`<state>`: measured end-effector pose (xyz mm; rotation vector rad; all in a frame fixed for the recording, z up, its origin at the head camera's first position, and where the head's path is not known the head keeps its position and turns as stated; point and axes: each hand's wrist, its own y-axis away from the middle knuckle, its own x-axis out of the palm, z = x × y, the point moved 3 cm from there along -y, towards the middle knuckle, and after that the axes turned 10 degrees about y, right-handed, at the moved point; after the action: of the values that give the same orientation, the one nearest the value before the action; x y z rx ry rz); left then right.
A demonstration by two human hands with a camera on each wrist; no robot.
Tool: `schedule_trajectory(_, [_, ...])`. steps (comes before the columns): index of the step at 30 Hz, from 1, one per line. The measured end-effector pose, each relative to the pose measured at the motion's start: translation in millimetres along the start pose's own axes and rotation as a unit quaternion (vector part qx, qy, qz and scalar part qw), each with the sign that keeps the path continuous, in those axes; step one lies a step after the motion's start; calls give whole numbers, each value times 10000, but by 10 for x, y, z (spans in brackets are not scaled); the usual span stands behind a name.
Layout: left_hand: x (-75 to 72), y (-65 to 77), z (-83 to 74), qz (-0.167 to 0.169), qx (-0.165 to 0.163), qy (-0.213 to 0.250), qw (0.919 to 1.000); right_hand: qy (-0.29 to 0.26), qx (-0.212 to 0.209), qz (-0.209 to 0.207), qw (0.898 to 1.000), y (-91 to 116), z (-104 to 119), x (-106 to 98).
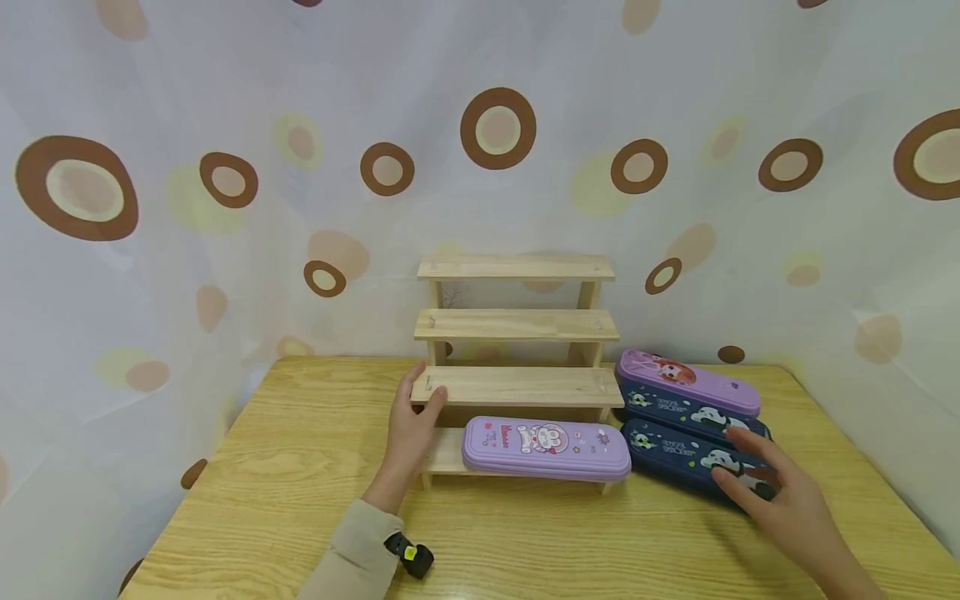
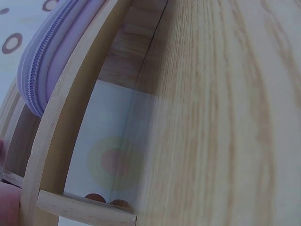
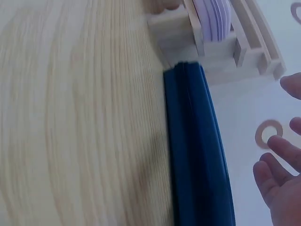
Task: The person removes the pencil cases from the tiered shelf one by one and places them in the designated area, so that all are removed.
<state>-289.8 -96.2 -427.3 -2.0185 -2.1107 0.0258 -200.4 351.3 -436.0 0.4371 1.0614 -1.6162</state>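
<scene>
A stepped wooden rack point(image 1: 517, 385) stands at the back of the table. My left hand point(image 1: 411, 427) grips the left end of its second step from the bottom, thumb on top of the board. On the lowest step lies a purple pencil case point(image 1: 573, 442) with a cartoon print, its zipper side showing in the left wrist view. My right hand point(image 1: 798, 504) hovers with fingers spread over the right end of the front navy panda pencil case point(image 1: 667, 450). In the right wrist view that navy case shows its long side, with the fingers apart from it.
Behind the front navy case lie a second navy panda case point(image 1: 667, 407) and a purple case point(image 1: 708, 385) with a girl print, close against the rack's right side. A patterned curtain point(image 1: 300, 192) hangs behind the wooden table point(image 1: 300, 475). A black strap point(image 1: 411, 554) circles my left sleeve.
</scene>
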Motion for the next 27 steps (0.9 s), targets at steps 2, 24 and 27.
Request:
schedule_trajectory(2, [-7, -1, 3, -7, 2, -8, 10000, -162, -223, 67, 9996, -18, 97, 69])
schedule_trajectory(24, [18, 6, -21, -85, -2, -67, 9999, -739, -1133, 1093, 9848, -252, 727, 686])
schedule_trajectory(27, [9, 3, -23, -115, -7, -71, 9999, -806, -1147, 1169, 9832, -275, 759, 750])
